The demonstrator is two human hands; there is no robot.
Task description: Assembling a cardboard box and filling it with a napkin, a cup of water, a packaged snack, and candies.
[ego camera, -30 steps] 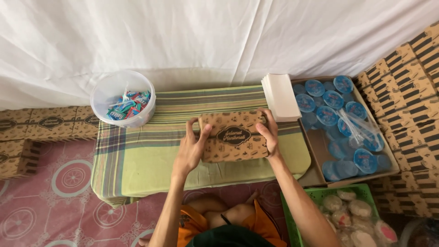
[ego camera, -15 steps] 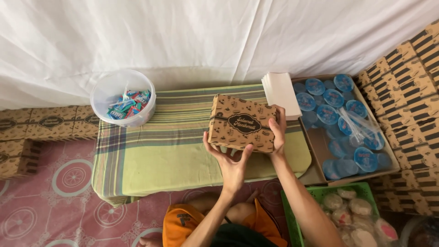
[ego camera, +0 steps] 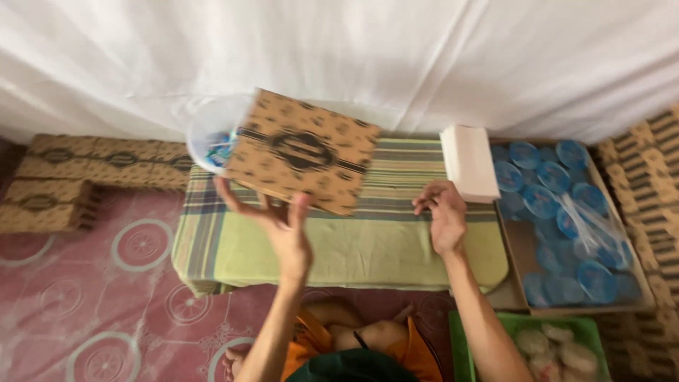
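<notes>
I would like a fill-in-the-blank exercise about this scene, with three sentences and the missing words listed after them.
1. The left hand holds up the brown patterned cardboard box, while the right hand holds ____.
2. The open carton at the right is filled with sealed cups whose lids are ____ in colour.
3. The white plastic bowl is partly hidden behind the ____.

Missing words: nothing; blue; box
</notes>
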